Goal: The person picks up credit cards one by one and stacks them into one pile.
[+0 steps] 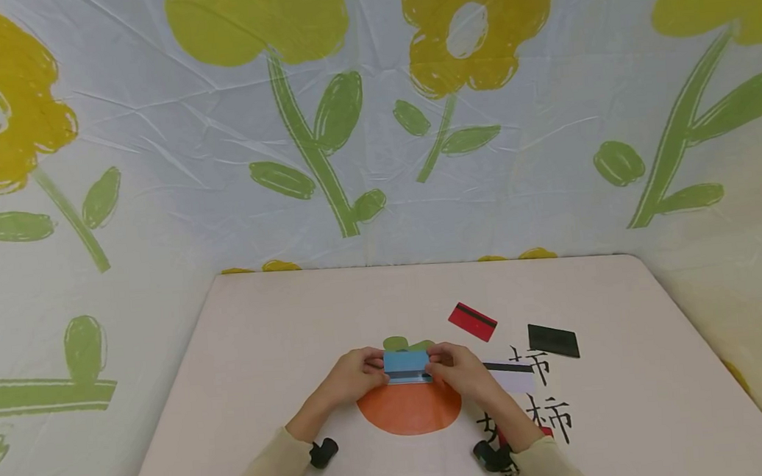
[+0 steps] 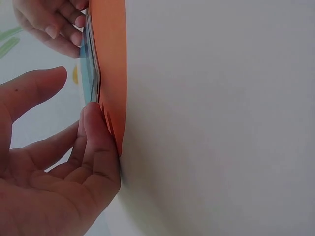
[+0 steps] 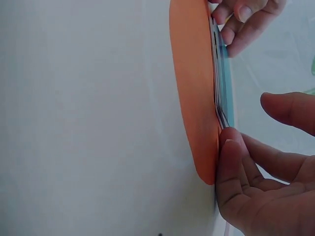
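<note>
A small stack of plastic cards (image 1: 406,361), light blue on the upper face with a dark stripe, is between the two hands in the head view. My left hand (image 1: 351,376) holds its left end, and my right hand (image 1: 462,371) holds the opposite end. Several thin layered edges show on the stack (image 2: 92,64) in the left wrist view. One raised digit of the left hand (image 2: 64,182) stays off the cards there. Likewise, the right hand (image 3: 266,182) has fingertips at the stack's near end (image 3: 224,98) and one digit lifted away.
Right of the hands lie a red striped card (image 1: 472,321), a black card (image 1: 553,341) and a pale lilac card (image 1: 513,381). Something red (image 1: 546,431) shows partly beneath the right wrist. The pale table (image 1: 280,311) bears a printed orange fruit (image 1: 409,413) and black characters.
</note>
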Tool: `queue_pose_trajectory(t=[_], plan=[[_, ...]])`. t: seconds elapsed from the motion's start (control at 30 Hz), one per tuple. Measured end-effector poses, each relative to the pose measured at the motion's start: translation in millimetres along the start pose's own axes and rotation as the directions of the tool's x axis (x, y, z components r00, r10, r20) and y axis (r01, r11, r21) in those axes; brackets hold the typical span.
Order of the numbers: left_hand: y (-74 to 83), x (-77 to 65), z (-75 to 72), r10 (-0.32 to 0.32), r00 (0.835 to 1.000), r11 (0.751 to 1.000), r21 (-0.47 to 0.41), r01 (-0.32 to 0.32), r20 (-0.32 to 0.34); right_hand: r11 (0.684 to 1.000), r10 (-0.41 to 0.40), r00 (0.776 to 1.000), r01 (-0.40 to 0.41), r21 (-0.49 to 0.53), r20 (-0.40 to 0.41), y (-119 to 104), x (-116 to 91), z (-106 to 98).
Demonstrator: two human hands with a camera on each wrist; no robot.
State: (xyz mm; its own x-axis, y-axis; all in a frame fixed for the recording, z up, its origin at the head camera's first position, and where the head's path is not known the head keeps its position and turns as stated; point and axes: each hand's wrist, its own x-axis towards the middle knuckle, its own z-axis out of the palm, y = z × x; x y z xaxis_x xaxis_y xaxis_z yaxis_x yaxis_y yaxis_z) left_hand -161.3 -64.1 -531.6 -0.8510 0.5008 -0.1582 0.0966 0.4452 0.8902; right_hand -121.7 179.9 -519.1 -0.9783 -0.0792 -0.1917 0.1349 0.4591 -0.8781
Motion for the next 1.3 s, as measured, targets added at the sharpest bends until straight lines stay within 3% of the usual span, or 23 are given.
queue_pose_trajectory(t=[0.33, 1.1, 1.3], plan=[[-0.1, 0.8, 0.5, -0.006, 1.000, 0.998, 0.056, 0.005, 0.008, 0.999, -0.013, 1.000, 0.013, -0.038, -0.012, -0.7, 0.2, 1.0], [2.9, -0.9, -1.1, -0.006, 1.000, 0.998, 0.065, 0.006, 0.006, 0.998, -0.026, 1.000, 0.024, -0.061, -0.016, 2.4, 1.6, 0.3], [4.2, 6.0, -4.1, 0.000, 1.000, 0.999, 0.047, 0.001, -0.009, 0.998, -0.034, 0.999, 0.033, -0.050, -0.021, -0.2, -1.5, -5.8]])
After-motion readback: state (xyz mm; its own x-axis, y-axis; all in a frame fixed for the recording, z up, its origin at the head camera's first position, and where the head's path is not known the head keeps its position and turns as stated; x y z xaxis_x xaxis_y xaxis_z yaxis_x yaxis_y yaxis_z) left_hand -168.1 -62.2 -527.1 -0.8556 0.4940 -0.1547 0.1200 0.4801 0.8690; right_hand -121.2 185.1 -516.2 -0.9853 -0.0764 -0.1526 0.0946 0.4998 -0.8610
